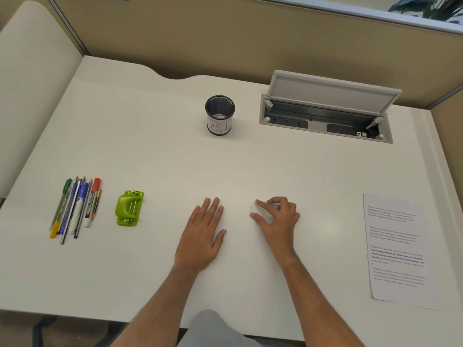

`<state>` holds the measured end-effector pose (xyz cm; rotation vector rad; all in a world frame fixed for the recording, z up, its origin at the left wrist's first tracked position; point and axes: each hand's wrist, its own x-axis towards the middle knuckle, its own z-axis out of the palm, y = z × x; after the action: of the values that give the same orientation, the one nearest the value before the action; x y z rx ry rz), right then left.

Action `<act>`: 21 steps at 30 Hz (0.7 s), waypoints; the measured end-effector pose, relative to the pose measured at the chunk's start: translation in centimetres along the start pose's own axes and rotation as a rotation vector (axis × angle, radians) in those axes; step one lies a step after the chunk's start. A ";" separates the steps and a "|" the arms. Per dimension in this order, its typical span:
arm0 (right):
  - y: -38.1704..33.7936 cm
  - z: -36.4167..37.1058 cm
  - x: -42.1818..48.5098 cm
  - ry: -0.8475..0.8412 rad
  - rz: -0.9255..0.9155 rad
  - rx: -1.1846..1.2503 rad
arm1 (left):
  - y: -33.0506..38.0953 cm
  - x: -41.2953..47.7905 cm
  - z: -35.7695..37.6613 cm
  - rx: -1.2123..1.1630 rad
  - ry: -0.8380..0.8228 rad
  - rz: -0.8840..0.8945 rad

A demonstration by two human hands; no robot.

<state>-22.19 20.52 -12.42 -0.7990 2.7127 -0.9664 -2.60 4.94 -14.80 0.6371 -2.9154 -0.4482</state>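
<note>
right hand (pixel 278 216) poised at tiny paper bits (pixel 251 209), thumb and forefinger spread apart to pinch, holding nothing.
bits lie near-centre on the table (pixel 250 159); left hand (pixel 204 234) flat, likely bracing; green punch (pixel 129 208) at left probably shed them.

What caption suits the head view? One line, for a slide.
Left hand flat on the desk; right hand poised beside tiny white scraps, pens and green hole punch lying aside.
</note>
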 end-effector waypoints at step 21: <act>-3.0 3.5 -1.6 0.199 0.198 -0.027 | -0.1 0.0 0.2 0.003 0.005 -0.007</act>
<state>-18.43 17.51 -13.28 -0.4475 2.9083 -1.0152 -2.60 4.96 -15.01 0.6487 -2.9103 -0.4428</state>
